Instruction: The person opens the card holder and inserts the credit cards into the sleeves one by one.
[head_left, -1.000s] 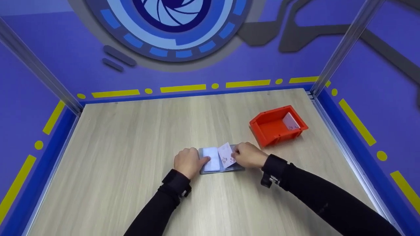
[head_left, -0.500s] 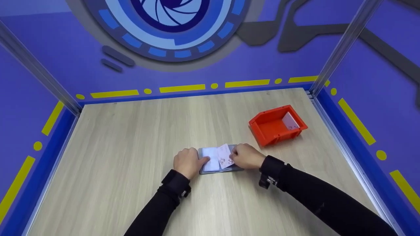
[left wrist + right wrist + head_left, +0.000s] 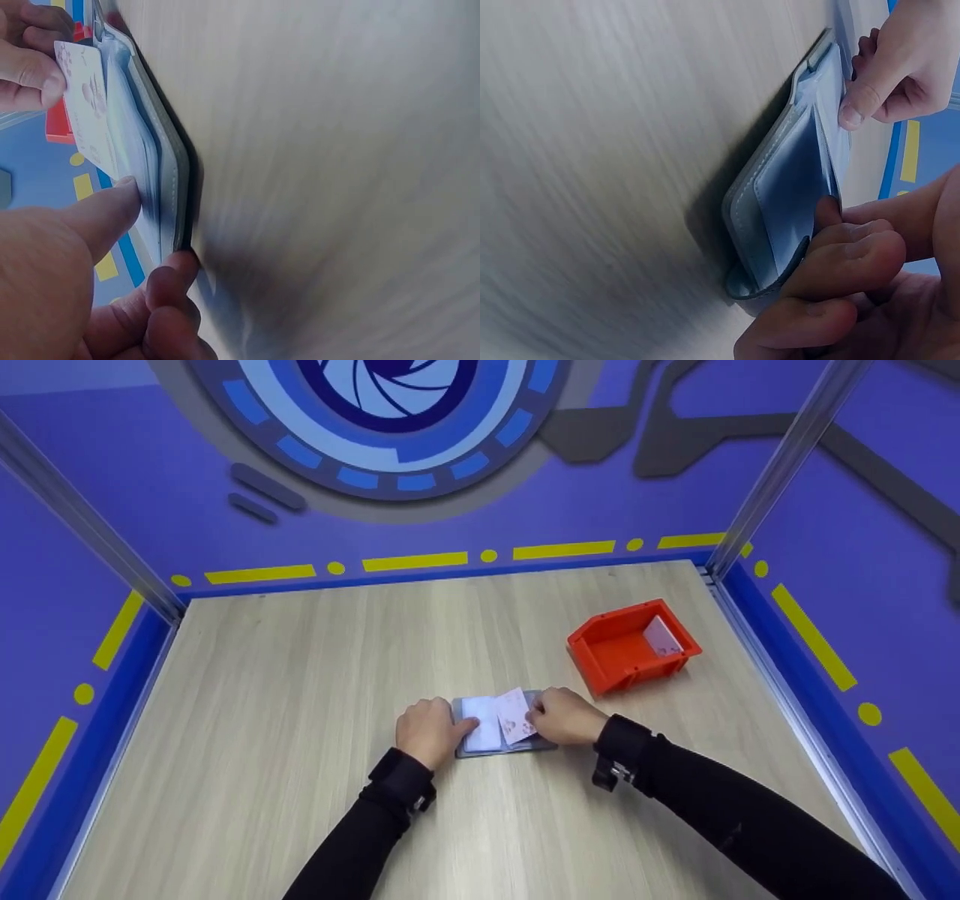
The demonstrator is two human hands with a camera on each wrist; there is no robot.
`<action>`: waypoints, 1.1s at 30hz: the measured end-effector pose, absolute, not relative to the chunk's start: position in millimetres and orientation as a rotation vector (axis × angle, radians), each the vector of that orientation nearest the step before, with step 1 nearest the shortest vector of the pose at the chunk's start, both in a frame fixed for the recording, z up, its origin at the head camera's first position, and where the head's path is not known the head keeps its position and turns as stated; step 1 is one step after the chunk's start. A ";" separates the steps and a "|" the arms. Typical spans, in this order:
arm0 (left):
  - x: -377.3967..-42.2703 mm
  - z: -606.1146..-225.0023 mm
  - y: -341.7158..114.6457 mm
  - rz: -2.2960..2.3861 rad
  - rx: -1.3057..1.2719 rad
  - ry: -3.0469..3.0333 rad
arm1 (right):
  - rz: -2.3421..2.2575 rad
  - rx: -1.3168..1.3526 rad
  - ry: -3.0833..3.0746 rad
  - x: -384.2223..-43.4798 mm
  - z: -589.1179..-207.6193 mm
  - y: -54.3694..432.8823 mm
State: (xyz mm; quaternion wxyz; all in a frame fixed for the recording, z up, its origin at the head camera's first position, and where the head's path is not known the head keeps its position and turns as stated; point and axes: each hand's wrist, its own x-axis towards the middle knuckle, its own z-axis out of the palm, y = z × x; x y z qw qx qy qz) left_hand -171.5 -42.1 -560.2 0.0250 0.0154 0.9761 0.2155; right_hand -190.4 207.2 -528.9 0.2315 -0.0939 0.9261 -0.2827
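A grey card holder (image 3: 480, 741) with clear plastic sleeves lies spread on the table. My left hand (image 3: 427, 733) grips its left side; in the left wrist view the thumb presses the sleeves (image 3: 135, 150) and the fingers are at the cover's outer edge. My right hand (image 3: 568, 717) pinches a pale card (image 3: 513, 715) with pink-red print, tilted over the holder's right half. In the left wrist view the card (image 3: 86, 105) stands up from the sleeves, its lower end beside them. A curled closure flap (image 3: 761, 296) shows below the right fingers in the right wrist view.
An orange-red open bin (image 3: 611, 660) stands on the table behind and right of the right hand, with a similar printed card (image 3: 663, 636) leaning inside. Blue-purple panels (image 3: 420, 532) enclose the wooden table (image 3: 300, 697) at the back and both sides.
The right hand and the pinched card have shifted slightly left, and the card's tilt has varied a little. The left hand keeps its grip on the card holder.
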 end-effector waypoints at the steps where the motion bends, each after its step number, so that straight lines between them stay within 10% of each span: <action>1: -171.2 -559.6 -42.1 0.663 0.050 3.024 | -0.775 -0.275 2.554 -190.4 -529.1 206.3; 33: -162.8 -551.2 -39.2 0.582 0.123 3.075 | -0.654 -0.339 2.598 -201.8 -532.4 188.5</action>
